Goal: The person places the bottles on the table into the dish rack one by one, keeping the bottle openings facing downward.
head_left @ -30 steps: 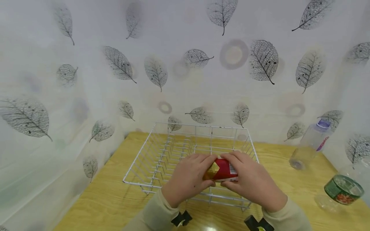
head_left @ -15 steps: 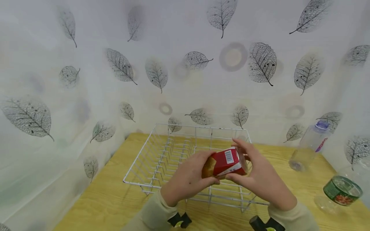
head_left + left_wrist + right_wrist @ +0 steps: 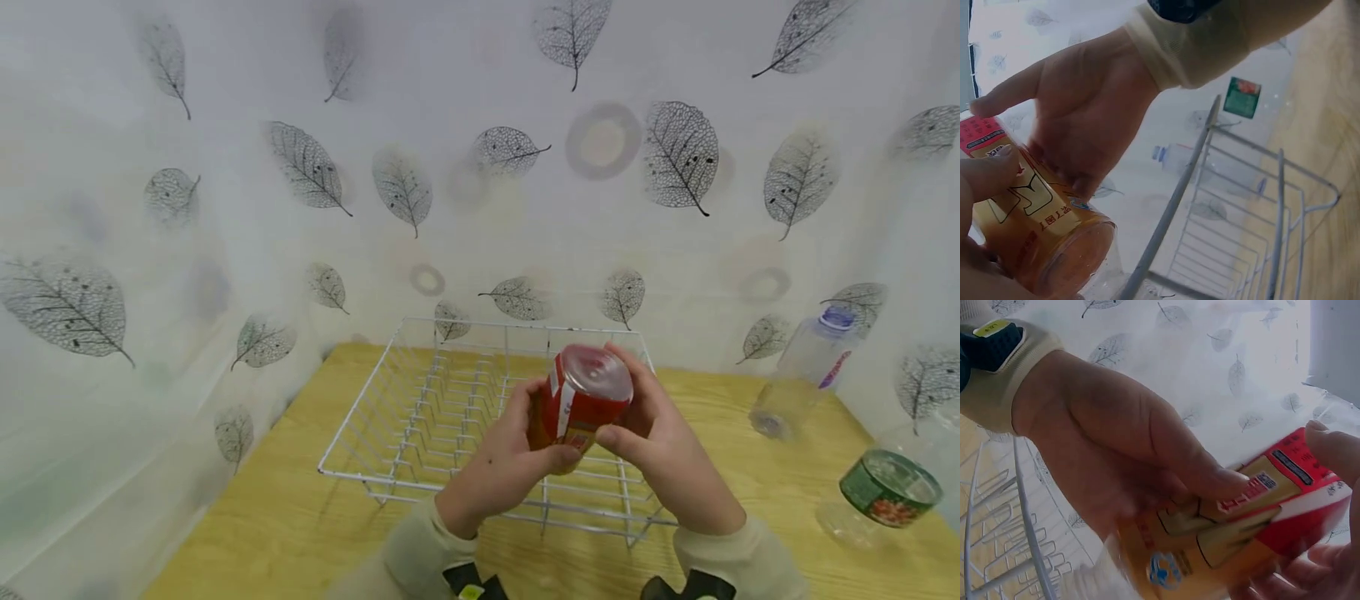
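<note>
A small plastic container with a red-and-gold label (image 3: 573,408) is held between both hands above the wire rack, tilted, its clear round end facing up toward the head camera. My left hand (image 3: 495,467) grips its left side, thumb across the front. On the other side, my right hand (image 3: 667,458) holds it with the thumb in front and fingers behind. In the right wrist view my right thumb presses on the label (image 3: 1210,544). The left wrist view shows the container's gold part (image 3: 1035,219) and a see-through end. Some fingers are hidden behind it.
A white wire dish rack (image 3: 435,417) stands on the yellow wood-grain table (image 3: 262,508) under the hands. To the right are a clear bottle with a purple neck (image 3: 806,375) and a clear container with a green label (image 3: 888,487). Leaf-patterned sheeting (image 3: 480,217) surrounds the table.
The container has turned from lying sideways between the hands to tilted with its clear end up. The right hand released the end it covered and took hold of the side.
</note>
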A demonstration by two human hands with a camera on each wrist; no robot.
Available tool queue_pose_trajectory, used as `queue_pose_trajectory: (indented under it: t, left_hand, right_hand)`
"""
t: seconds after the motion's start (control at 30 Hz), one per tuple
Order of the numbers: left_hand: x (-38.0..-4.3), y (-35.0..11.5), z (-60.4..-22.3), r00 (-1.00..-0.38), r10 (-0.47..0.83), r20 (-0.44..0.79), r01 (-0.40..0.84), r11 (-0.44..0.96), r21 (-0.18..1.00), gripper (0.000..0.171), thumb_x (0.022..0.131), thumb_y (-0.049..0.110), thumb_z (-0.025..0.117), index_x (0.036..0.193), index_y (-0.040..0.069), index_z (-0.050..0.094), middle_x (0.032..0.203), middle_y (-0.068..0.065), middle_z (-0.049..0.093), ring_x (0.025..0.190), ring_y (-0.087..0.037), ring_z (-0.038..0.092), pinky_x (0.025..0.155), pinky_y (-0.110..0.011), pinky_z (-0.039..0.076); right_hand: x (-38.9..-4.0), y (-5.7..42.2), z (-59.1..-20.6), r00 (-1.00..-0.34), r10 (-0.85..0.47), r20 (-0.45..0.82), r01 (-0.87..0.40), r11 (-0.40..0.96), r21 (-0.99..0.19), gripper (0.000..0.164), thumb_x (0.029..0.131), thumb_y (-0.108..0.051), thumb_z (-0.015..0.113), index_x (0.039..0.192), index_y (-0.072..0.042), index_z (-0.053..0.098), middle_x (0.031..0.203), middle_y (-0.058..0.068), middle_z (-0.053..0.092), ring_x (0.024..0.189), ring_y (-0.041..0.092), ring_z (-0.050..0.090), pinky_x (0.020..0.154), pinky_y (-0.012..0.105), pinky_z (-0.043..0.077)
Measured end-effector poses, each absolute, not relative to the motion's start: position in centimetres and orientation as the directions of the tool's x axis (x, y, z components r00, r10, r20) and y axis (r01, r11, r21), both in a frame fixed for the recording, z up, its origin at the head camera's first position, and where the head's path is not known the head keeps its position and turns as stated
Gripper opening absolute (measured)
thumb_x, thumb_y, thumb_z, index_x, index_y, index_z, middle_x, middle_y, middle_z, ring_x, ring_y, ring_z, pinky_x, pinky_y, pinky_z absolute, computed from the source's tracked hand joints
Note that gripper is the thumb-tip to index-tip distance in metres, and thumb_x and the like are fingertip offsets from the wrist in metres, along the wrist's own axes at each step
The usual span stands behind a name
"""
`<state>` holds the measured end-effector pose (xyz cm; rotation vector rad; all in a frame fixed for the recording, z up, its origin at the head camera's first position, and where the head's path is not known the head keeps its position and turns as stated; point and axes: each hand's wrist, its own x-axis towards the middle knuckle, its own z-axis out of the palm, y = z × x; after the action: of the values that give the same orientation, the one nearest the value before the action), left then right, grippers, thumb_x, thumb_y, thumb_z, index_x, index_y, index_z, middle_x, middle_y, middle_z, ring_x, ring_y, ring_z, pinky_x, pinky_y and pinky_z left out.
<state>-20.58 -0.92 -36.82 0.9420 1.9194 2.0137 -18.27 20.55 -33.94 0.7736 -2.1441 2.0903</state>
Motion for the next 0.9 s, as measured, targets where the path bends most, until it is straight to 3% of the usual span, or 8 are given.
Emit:
queue_pose_trajectory:
  t: [0.17, 0.43, 0.73, 0.9]
  left_hand:
    - [-20.5, -0.2, -37.3, -0.716, 0.626, 0.307, 0.228, -0.206, 0.952, 0.064, 0.101, 0.012, 0.064, 0.151, 0.024, 0.026, 0.146, -0.001, 0.041, 0.127, -0.021, 0.053, 0.097, -0.037, 0.054]
    - [-20.5, 0.0, -37.6, -0.68, 0.642, 0.355, 0.283, -0.217, 0.934, 0.07, 0.1, 0.003, 0.061, 0.152, 0.028, 0.021, 0.149, -0.002, 0.039, 0.127, -0.021, 0.054, 0.096, -0.037, 0.055]
    - [-20.7, -0.1, -37.4, -0.736, 0.612, 0.289, 0.319, -0.062, 0.946, 0.075, 0.094, 0.01, 0.072, 0.15, 0.033, 0.028, 0.138, 0.002, 0.048, 0.117, -0.016, 0.058, 0.093, -0.032, 0.055]
    - [-20.7, -0.2, -37.4, -0.737, 0.616, 0.279, 0.34, -0.019, 0.94, 0.073, 0.095, 0.014, 0.073, 0.15, 0.034, 0.029, 0.138, 0.004, 0.049, 0.119, -0.015, 0.056, 0.095, -0.031, 0.054]
  right_hand:
    - [-18.0, 19.7, -34.1, -0.887, -0.263, 0.379, -0.392, -0.003, -0.92, 0.075, 0.097, -0.01, 0.07, 0.159, -0.025, 0.031, 0.142, 0.016, 0.049, 0.121, 0.029, 0.058, 0.09, 0.037, 0.057]
    - [-18.0, 19.2, -34.3, -0.891, -0.218, 0.398, -0.424, 0.086, -0.902, 0.07, 0.092, -0.002, 0.073, 0.152, -0.017, 0.039, 0.135, 0.013, 0.054, 0.113, 0.028, 0.061, 0.084, 0.036, 0.059]
    - [-18.2, 19.6, -34.3, -0.881, -0.218, 0.42, -0.454, 0.14, -0.88, 0.071, 0.09, 0.001, 0.074, 0.151, -0.014, 0.04, 0.137, 0.01, 0.054, 0.119, 0.024, 0.058, 0.092, 0.03, 0.054]
    - [-18.2, 20.0, -34.3, -0.875, -0.239, 0.42, -0.464, 0.17, -0.869, 0.072, 0.089, 0.0, 0.074, 0.151, -0.013, 0.038, 0.137, 0.008, 0.052, 0.12, 0.023, 0.057, 0.093, 0.029, 0.054]
